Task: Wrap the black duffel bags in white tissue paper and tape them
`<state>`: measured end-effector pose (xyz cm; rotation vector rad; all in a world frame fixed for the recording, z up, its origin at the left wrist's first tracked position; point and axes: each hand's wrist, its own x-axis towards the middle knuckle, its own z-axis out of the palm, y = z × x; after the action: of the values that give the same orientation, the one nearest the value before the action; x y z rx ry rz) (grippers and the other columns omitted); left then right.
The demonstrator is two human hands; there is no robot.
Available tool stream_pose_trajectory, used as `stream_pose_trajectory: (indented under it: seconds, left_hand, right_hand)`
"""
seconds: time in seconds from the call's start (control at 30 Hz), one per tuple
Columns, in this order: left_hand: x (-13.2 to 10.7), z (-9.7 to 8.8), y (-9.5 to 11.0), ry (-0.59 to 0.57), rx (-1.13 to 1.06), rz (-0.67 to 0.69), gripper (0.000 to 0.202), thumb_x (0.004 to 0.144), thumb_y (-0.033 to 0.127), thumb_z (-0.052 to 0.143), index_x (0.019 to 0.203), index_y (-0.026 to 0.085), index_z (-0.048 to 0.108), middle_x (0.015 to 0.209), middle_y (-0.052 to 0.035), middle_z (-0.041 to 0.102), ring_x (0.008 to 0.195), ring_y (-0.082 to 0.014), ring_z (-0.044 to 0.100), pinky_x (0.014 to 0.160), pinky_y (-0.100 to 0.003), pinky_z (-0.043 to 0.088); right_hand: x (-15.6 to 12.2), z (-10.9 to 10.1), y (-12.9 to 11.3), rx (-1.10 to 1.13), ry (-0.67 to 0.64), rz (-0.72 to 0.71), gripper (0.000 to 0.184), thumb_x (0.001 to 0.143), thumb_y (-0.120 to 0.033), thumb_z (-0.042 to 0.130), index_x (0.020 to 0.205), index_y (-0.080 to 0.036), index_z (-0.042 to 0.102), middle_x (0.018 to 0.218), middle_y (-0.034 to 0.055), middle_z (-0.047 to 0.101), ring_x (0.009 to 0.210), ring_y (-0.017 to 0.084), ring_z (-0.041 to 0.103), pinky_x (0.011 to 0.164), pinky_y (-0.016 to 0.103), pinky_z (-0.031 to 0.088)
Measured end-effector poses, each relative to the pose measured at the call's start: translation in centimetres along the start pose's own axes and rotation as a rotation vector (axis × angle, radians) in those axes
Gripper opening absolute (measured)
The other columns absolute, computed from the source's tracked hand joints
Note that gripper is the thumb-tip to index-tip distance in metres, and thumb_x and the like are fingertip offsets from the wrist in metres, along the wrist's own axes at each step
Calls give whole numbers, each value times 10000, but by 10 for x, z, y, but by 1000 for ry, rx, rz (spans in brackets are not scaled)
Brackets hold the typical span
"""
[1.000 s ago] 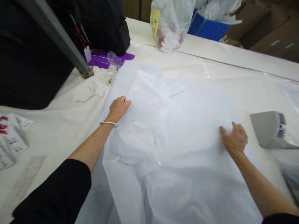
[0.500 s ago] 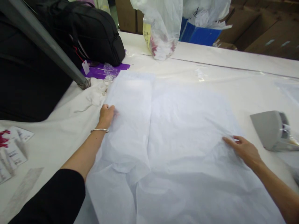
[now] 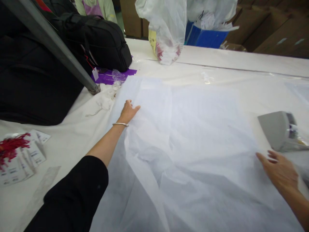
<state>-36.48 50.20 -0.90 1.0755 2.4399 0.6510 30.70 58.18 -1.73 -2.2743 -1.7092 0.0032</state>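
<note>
A large, thin white sheet point(image 3: 205, 129), in layers and wrinkled, lies spread over the table in front of me. My left hand point(image 3: 129, 111), with a silver bangle at the wrist, has its fingers curled at the left edge of the upper layer. From there, a loose fold of that layer runs down toward me. My right hand point(image 3: 278, 169) is at the sheet's right edge, slightly blurred, thumb stretched out and fingers apart. Nothing shows in its grasp. A grey tape dispenser point(image 3: 276, 130) stands just beyond it.
White tags with red strings point(image 3: 18, 154) lie at the left. Black bags point(image 3: 101, 42) and a slanting metal pole point(image 3: 55, 48) stand behind them. At the back are a filled plastic bag point(image 3: 166, 35), a blue box point(image 3: 206, 36) and cardboard boxes point(image 3: 277, 32). Someone in light clothing point(image 3: 108, 9) is partly visible.
My left hand has moved right and slightly away from me, bringing the upper layer's edge along. My right hand has shifted right and toward me, off the sheet's wrinkled surface to its edge.
</note>
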Motion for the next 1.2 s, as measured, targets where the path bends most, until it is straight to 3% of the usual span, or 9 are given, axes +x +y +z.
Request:
stream_pose_trajectory:
  seconds: [0.07,0.13,0.33,0.43,0.6,0.77,0.93,1.03,1.2]
  left_hand:
    - [-20,-14,-2,-23,59,164,772,814,416,713,1431,94,379,1487,-237,419,1398,-309,411,1135,-412,349]
    - [-55,-32,-4,-132,119,346,762,782,387,756,1427,133,439,1562,-214,330,1469,-342,299,1188,-468,282]
    - [-204,-68,-4,-398,221,917,343,873,157,653,1177,315,675,1542,-27,452,1507,-300,251,1215,-580,201]
    - [-250,-67,-12,-344,309,899,217,919,150,587,1038,272,721,1472,-44,539,1483,-300,314,1216,-610,177]
    - [-271,-60,-36,-144,262,464,261,923,277,626,1147,154,684,1570,-195,374,1482,-366,300,1191,-592,269]
    - [-346,-54,-48,-353,-139,337,777,880,505,652,1498,129,369,1551,-205,402,1449,-302,384,1195,-483,335]
    - [-469,-32,-52,-388,59,438,1291,618,582,855,1595,171,117,1620,-227,249,1504,-387,231,1201,-625,241]
    - [-510,-14,-66,-239,303,473,1267,618,456,893,1595,182,134,1633,-208,224,1524,-380,160,1216,-653,136]
    - [-511,11,-110,-142,460,315,857,832,338,712,1558,169,290,1591,-179,349,1491,-341,290,1198,-586,258]
  right_hand:
    - [-24,-8,-8,-10,166,-187,914,757,-828,358,1234,-113,671,1119,345,648,1159,445,581,894,607,431]
    - [-63,-20,-27,33,235,-422,832,872,-741,361,1405,-133,558,1314,305,582,1323,403,488,1040,595,391]
    - [-236,-53,-117,369,-204,-977,664,941,-330,587,1552,-303,328,1528,124,447,1418,331,413,1166,610,341]
    - [-315,-63,-152,519,-437,-1094,678,942,-311,587,1558,-306,305,1556,105,414,1455,317,356,1176,613,337]
    - [-391,-70,-182,717,-754,-942,628,957,-379,566,1541,-339,340,1544,84,434,1413,266,429,1145,528,430]
    - [-408,-66,-207,878,-952,-624,565,960,-529,508,1481,-319,451,1531,82,457,1419,254,423,1173,524,384]
    - [-392,-71,-231,893,-1082,-478,585,936,-628,476,1420,-304,532,1490,78,512,1371,259,482,1171,522,371]
    - [-372,-70,-242,880,-1033,-533,584,922,-641,477,1384,-295,563,1455,85,544,1293,267,550,1095,515,460]
    - [-299,-41,-256,731,-570,-752,567,961,-601,365,1311,-224,602,1399,140,566,1336,274,493,1084,506,466]
